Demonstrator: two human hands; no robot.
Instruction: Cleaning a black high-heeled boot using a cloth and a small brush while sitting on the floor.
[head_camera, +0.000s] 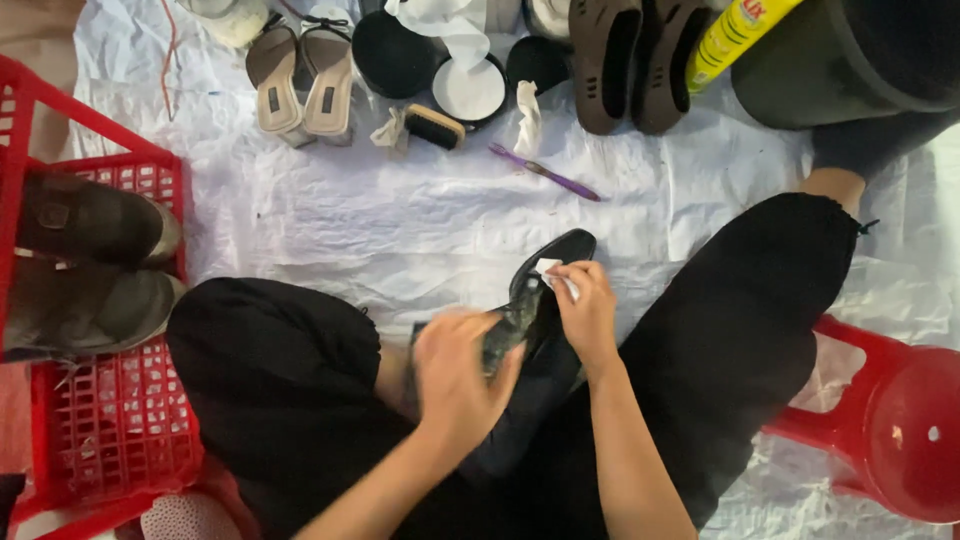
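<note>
The black shoe (540, 300) is gripped in the lap by the left hand (455, 375); a white wipe (555, 275) is pinched against it by the right hand (585, 310). Polish could be smeared onto the white sheet (420, 220) beyond.

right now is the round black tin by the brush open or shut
Open. The round black tin shows its pale inside facing up, and its black lid lies beside it, just behind the brush.
</note>
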